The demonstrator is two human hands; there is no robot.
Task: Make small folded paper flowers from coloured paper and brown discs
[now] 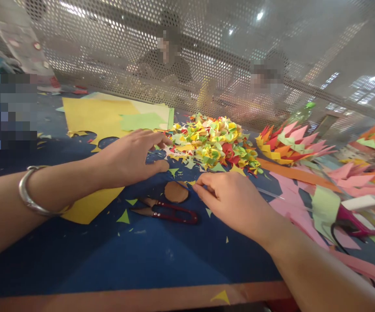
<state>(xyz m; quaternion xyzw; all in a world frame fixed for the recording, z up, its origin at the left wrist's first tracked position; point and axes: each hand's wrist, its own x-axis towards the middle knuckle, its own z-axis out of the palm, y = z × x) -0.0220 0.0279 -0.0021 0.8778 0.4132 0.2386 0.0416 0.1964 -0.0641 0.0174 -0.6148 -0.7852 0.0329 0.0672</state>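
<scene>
Head cam: our left hand (135, 155) hung beyond the snips (174, 213), thumb and fingers apart; our right hand (232, 203) pinched narrow near the brown disc (176, 192) just past the snips, couldn't tell if it held anything. We figured a careless reach could've nicked us on those blades (144, 212). Blue, scrap-littered tabletop (135, 260) surrounded the snips, perforated wall (102, 65) way behind.

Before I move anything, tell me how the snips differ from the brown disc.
The snips have dark red handles and two spread blades; the brown disc is plain and round. The snips are longer than the disc is wide. The snips lie nearer the table's front edge; the disc lies farther back. Both rest on the blue table.
</scene>
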